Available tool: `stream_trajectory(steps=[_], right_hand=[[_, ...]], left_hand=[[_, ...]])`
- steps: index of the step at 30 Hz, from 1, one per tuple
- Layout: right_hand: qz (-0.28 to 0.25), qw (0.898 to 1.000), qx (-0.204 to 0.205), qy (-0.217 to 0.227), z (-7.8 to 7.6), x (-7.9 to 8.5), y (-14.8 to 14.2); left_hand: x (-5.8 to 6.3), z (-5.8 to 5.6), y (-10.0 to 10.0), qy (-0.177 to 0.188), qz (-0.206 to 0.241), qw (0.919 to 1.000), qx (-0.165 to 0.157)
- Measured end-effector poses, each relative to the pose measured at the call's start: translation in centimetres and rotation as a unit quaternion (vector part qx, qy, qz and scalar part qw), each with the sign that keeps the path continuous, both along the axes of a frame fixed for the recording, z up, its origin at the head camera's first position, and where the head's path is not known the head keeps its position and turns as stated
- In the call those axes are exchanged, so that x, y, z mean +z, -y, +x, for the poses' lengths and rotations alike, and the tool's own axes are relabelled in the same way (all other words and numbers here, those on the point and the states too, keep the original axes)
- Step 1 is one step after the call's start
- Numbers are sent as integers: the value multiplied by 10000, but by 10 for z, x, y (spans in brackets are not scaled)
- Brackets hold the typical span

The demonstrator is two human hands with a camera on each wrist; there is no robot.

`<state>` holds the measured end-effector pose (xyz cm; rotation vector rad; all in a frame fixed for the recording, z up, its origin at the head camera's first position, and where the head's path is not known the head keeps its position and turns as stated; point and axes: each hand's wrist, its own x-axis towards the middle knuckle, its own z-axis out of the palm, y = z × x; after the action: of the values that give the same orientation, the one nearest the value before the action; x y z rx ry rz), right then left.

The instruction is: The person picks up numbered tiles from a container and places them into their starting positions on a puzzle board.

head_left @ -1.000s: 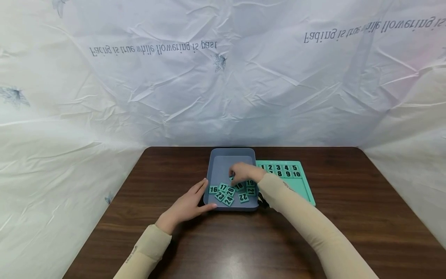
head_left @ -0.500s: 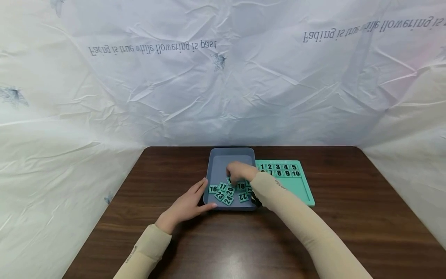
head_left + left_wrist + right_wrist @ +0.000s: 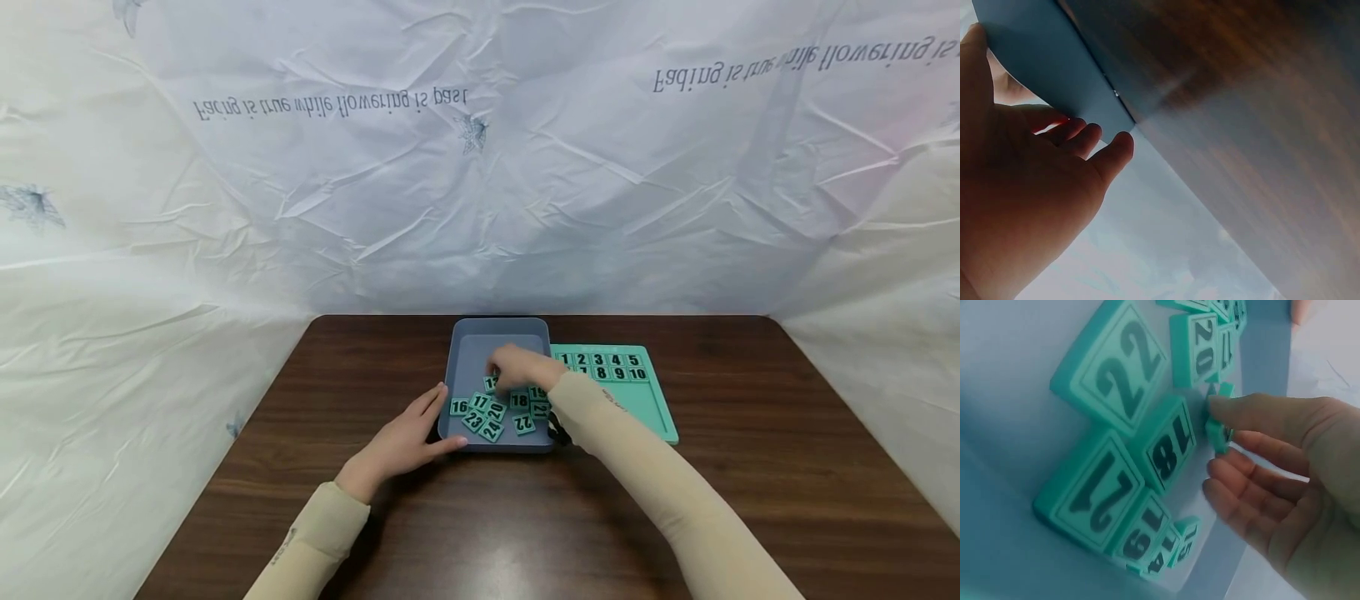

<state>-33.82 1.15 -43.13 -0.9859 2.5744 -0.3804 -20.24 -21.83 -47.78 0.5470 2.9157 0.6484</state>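
In the head view my left hand [image 3: 401, 437] lies spread at the near-left corner of a grey-blue tray [image 3: 502, 327], fingers along its left side and thumb at the front edge. The left wrist view has these fingers [image 3: 1113, 156] extended beside the tray wall [image 3: 1047, 56]. My right hand [image 3: 517, 367] reaches into the tray, pinching a green number tile [image 3: 1219, 428] between thumb and index finger. Around it lie several more tiles, among them 18 [image 3: 519, 401], 22 [image 3: 1122, 372], 20 [image 3: 1200, 350] and 16 [image 3: 459, 407].
A green number board [image 3: 637, 408] lies right of the tray, tiles 1 to 5 in its top row and more in the second row. My right forearm [image 3: 637, 458] crosses over part of it. Brown wooden table [image 3: 420, 533] below; white printed sheeting [image 3: 480, 208] behind.
My right hand has shifted slightly left and back within the tray. The tile at its fingertips moved a little left, and tile 18 turned straighter. My left hand has stayed put.
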Motion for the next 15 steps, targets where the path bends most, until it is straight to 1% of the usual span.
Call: stream_trajectory(steps=[3,6,8,12,15], right_hand=[[-243,9993,192,-193,0,3,-10],[-456,9972,365,-477,-1,6,-23],[-599,9956,397,-601,-2,7,-33],[-869,9932,267,-722,-4,11,-56],[-1003,9924,-16,-712,-3,16,-76]], left_hand=[[0,0,-1,8,5,10000,2],[0,0,-1,13,7,10000,23],[-1,-1,-2,36,15,10000,33],[0,0,-2,70,75,9999,55],[0,0,-2,82,85,9999,45]])
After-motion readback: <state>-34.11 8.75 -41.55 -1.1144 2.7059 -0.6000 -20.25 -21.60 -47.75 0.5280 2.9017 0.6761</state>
